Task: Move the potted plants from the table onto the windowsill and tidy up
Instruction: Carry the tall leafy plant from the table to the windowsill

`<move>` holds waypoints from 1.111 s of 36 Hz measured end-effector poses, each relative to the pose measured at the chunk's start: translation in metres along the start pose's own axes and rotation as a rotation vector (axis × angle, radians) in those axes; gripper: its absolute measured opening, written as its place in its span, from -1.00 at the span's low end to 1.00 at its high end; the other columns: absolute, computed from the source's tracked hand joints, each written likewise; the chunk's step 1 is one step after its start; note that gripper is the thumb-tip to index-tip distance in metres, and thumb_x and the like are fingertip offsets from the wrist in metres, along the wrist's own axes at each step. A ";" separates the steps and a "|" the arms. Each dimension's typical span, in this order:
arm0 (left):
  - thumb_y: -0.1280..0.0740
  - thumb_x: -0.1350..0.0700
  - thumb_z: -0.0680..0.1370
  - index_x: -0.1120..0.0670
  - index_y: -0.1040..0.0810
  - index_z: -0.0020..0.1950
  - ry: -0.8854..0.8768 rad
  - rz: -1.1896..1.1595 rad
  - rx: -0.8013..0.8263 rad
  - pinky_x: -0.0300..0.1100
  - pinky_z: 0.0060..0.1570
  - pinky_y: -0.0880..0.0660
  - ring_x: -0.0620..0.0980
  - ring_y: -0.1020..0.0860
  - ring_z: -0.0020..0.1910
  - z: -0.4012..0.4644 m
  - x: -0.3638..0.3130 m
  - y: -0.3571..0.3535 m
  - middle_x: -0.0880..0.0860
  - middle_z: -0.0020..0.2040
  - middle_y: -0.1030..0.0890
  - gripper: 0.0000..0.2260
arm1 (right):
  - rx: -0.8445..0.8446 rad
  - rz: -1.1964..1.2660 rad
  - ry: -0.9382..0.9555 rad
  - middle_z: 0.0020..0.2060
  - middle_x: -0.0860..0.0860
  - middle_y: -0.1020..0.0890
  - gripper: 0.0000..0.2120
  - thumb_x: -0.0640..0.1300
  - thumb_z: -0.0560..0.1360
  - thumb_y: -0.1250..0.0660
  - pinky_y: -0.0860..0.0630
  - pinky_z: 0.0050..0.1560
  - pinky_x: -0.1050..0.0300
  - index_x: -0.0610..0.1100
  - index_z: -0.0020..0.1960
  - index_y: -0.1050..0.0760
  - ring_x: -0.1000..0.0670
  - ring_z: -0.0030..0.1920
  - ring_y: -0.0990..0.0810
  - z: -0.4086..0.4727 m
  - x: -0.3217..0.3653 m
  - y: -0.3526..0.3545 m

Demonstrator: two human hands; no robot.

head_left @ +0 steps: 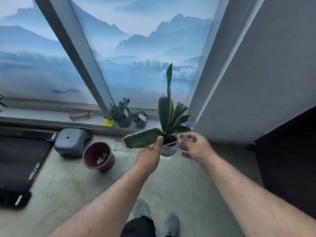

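Note:
A snake plant with yellow-edged green leaves [168, 117] grows in a small pale pot [168, 149] that I carry in the air above the floor, just short of the windowsill [51, 115]. My left hand [151, 155] grips the pot's left side, thumb over the rim. My right hand [195, 146] pinches the rim on the right side. Two small dark potted plants stand on the sill: a leafy one [121, 115] and a lower one [141, 119] to its right.
A brown empty pot [98, 155] with a paper scrap stands on the floor at left, beside a grey plastic stool [71, 141] and a black mat [18, 166]. An orange dumbbell [79, 115] and a yellow tag [107, 123] lie on the sill. A grey wall rises at right.

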State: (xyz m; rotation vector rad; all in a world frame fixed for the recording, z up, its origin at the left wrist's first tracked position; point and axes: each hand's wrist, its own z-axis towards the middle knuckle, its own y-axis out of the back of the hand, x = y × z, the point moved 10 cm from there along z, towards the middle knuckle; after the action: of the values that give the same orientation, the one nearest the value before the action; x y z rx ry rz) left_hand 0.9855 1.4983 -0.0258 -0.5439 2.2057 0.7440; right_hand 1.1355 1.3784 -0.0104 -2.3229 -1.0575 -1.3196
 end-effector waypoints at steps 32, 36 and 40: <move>-0.09 -0.37 0.55 0.35 -0.50 0.27 0.201 -0.125 -0.053 -0.01 0.39 -0.35 0.21 -0.46 0.39 0.467 0.074 -0.065 0.26 0.35 -0.54 -0.21 | 0.090 -0.170 -0.142 -0.01 -0.11 -0.68 -0.82 -0.09 0.65 -0.31 -0.66 0.06 0.06 -0.20 0.07 -0.58 0.01 0.05 -0.68 0.492 -0.073 -0.061; -0.12 -0.22 0.62 0.02 -0.46 0.47 0.112 -0.174 -0.092 -0.56 0.21 -0.09 -0.25 -0.30 0.36 0.522 0.101 -0.088 -0.18 0.35 -0.44 -0.49 | 0.122 -0.160 -0.154 0.01 -0.13 -0.70 -0.85 -0.10 0.65 -0.31 -0.63 0.22 -0.17 -0.17 0.03 -0.59 -0.05 0.08 -0.68 0.555 -0.121 -0.071; -0.13 -0.18 0.65 -0.01 -0.42 0.50 0.145 -0.227 -0.123 -0.56 0.17 -0.05 -0.28 -0.26 0.33 0.577 0.147 -0.114 -0.23 0.28 -0.38 -0.53 | 0.141 -0.168 -0.156 0.01 -0.09 -0.69 -0.87 -0.11 0.65 -0.30 -0.65 0.16 -0.04 -0.15 0.01 -0.57 0.02 0.06 -0.67 0.617 -0.171 -0.080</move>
State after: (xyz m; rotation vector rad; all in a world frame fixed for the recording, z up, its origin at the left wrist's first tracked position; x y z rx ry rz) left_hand 1.2492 1.7673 -0.5003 -0.9192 2.1906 0.7413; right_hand 1.4141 1.6923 -0.5009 -2.3034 -1.3739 -1.0925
